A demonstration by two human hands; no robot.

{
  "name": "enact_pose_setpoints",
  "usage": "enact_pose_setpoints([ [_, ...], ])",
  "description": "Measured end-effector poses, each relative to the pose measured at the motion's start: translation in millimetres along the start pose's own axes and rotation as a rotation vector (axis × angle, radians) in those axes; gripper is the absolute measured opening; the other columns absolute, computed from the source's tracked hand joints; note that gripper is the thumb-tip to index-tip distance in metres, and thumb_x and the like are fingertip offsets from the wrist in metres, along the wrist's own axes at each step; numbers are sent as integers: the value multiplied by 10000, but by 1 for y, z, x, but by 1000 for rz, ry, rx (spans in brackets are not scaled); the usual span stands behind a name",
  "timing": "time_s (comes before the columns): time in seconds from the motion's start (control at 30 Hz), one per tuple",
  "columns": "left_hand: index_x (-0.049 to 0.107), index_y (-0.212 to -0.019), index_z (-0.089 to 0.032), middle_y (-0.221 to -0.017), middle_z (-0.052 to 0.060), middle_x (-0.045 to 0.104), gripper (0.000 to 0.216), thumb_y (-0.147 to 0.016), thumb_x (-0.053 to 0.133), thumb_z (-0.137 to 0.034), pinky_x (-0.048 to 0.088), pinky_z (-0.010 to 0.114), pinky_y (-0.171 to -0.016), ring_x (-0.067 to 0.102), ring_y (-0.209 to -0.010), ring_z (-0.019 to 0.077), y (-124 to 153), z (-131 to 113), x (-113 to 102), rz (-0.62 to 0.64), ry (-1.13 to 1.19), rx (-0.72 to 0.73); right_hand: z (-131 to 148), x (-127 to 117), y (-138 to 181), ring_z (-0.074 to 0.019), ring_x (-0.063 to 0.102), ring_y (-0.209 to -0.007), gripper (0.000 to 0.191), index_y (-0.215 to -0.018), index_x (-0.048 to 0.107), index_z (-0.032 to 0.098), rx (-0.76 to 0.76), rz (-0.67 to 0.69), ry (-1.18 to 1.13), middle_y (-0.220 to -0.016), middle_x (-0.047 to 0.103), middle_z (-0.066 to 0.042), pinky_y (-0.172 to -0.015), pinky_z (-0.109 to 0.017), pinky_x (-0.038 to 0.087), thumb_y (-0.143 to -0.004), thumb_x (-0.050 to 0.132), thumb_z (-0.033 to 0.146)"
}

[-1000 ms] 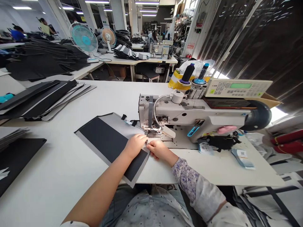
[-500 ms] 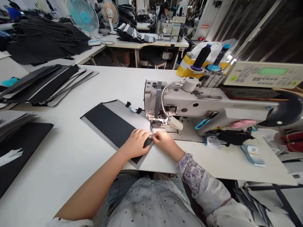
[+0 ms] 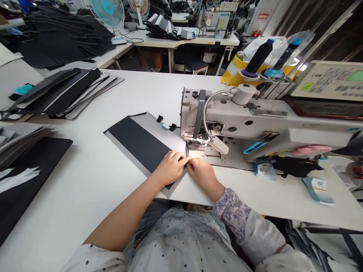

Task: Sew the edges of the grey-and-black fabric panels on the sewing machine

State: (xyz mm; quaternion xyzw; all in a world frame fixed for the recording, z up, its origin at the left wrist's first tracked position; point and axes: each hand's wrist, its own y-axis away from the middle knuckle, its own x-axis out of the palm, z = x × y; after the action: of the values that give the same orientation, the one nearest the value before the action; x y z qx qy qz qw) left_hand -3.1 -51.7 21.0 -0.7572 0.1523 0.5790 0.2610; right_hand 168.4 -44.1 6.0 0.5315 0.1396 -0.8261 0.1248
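Left hand (image 3: 171,169) lies spread on the grey-black panel (image 3: 140,140); right hand (image 3: 203,176) pinches its edge. Edge sewing seems underway; next move needs steady guiding.

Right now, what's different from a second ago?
The left hand slid a little toward the person's body along the grey-and-black panel, away from the sewing machine's needle end. The view tipped down and left. Nothing was visibly let go: the right hand stays at the panel's edge, and the panel lies about the same.
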Motion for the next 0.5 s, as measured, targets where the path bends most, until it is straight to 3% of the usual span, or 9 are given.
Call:
enact_pose_setpoints([
  [0.27,614,-1188,-268,-1108,47,619,414,-851,446,-93,436,389,-960,522,-1071,217,-11,18,8,-22,14,-7,-11,10,-5,-154,539,-703,260,-787,684,182,-195,-178,112,-724,598,-41,-664,-262,371,-951,504,275],
  [0.5,639,-1089,-220,-1110,49,640,363,-814,462,-62,447,395,-962,546,-1077,218,-30,36,9,-66,26,5,-18,6,-32,-177,549,-715,208,-901,709,178,-220,-196,155,-746,601,-48,-687,-285,409,-938,516,247],
])
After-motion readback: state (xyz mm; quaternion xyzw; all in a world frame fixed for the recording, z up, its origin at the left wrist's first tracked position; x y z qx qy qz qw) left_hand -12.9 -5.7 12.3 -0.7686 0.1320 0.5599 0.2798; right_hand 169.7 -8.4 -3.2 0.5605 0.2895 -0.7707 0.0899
